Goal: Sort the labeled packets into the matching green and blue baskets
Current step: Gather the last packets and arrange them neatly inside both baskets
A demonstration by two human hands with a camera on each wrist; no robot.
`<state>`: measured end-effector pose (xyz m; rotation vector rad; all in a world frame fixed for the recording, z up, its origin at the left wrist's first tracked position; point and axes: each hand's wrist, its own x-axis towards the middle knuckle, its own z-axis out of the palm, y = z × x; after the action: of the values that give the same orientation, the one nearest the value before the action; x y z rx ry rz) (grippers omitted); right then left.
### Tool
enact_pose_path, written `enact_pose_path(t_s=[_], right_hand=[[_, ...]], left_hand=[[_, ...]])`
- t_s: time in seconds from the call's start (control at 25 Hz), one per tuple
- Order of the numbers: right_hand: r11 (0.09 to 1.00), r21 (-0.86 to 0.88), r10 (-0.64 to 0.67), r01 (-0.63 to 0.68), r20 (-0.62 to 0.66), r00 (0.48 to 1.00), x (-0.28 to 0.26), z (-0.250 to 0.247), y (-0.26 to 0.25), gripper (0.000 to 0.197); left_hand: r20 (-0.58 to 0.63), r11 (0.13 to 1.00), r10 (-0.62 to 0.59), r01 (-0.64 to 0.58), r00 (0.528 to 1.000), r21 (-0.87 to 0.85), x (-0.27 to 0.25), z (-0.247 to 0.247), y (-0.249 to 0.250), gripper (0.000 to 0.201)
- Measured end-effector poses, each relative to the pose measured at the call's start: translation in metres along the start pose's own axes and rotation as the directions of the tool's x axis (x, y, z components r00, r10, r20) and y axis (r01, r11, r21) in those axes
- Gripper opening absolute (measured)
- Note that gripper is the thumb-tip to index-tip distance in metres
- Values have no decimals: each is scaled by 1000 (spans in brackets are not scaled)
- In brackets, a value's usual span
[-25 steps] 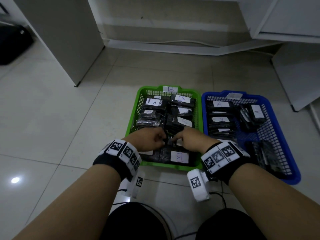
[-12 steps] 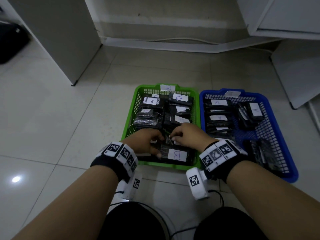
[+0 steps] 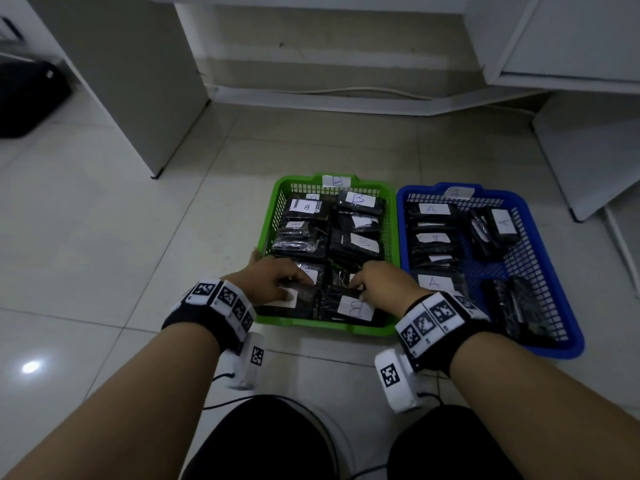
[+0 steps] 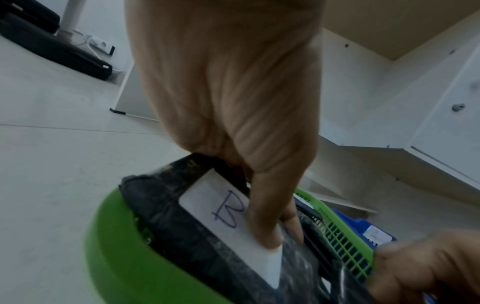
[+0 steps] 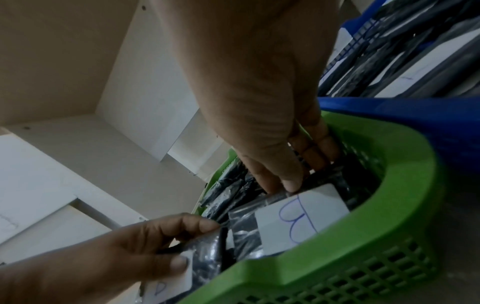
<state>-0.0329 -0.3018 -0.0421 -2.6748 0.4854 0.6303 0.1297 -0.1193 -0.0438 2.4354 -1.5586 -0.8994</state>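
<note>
At the green basket's near end, both hands settle B packets: left hand pinches one, right hand apparently presses another with straight fingers. Next: let go cleanly.

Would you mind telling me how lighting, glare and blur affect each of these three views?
Head view: dim overall, a bright glare spot on the floor tile, edges bowed by the wide lens. Left wrist view: the left hand is soft, yet the B label reads clearly. Right wrist view: dark and grainy, the green basket rim smeared.
</note>
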Motion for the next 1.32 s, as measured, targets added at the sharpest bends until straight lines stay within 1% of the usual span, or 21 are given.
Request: enact_pose_path(t_s=[0.08,0.16,0.2,0.24,0.32,0.36,0.4,0.44,0.48,0.52,0.56,0.6,0.64,0.68,0.72,0.76,0.88,1.08,1.2,1.24,1.32], right_hand=[[998,68,10,-9,-17,1000,-2,-1,3,34],[997,80,9,-6,-37,999,-8,4,3,33],[997,83,10,-5,-60,998,-11,9,1,34],[997,74,12,-6,-83,996,-13,15,-1,35],[999,46,7,-2,-110,994,-13,25,-2,37],[999,46,10,-4,-124,992,-13,26,-1,36],[998,60,22,-13,-155,988,-14,25,1,34],[996,85,49,-32,-210,976,-16,21,4,31],[992,113,89,-59,-288,954,-19,18,8,30],[986,138,139,-95,-359,923,-24,16,12,30],[978,161,188,-133,-406,894,-29,15,17,33],[968,187,233,-169,-409,882,-33,15,20,36],[960,209,259,-188,-390,884,-38,16,23,40],[956,223,263,-190,-365,893,-41,18,24,43],[958,228,251,-175,-365,897,-43,21,25,45],[958,239,242,-159,-374,895,-44,22,27,46],[947,299,242,-120,-412,879,-38,27,34,50],[919,379,275,-108,-423,863,-27,24,43,49],[932,351,236,-93,-389,891,-36,26,43,52],[934,345,228,-95,-368,901,-40,24,42,54],[934,338,231,-118,-318,919,-49,15,41,59]], left_hand=[[12,997,-11,12,1000,-71,5,2,-1,26],[-8,981,-43,41,999,-188,12,5,0,20],[-29,979,-73,66,997,-193,16,8,2,20],[-41,984,-97,89,994,-157,20,11,4,22],[-92,988,-148,150,985,19,23,19,9,26],[-153,987,-140,150,978,57,22,22,9,26],[-244,992,-109,122,964,40,18,23,9,26],[-370,994,-103,107,923,-10,13,22,9,25],[-502,991,-134,113,855,-72,8,20,7,26],[-581,971,-238,188,778,-146,2,17,6,32],[-589,924,-381,305,713,-229,-2,14,5,41],[-530,855,-519,413,671,-314,-5,12,3,47],[-445,802,-596,478,668,-357,-6,11,3,47],[-381,789,-612,499,693,-358,-4,13,0,44],[-362,801,-595,491,717,-343,-1,14,-2,41],[-370,813,-579,481,726,-329,2,14,-3,41],[-404,814,-579,473,708,-338,11,13,-9,44],[-392,813,-577,457,717,-360,18,6,-7,50],[-306,814,-562,449,769,-367,9,11,8,56],[-271,812,-556,444,786,-379,6,13,12,62],[-204,794,-569,469,796,-387,4,10,17,77]])
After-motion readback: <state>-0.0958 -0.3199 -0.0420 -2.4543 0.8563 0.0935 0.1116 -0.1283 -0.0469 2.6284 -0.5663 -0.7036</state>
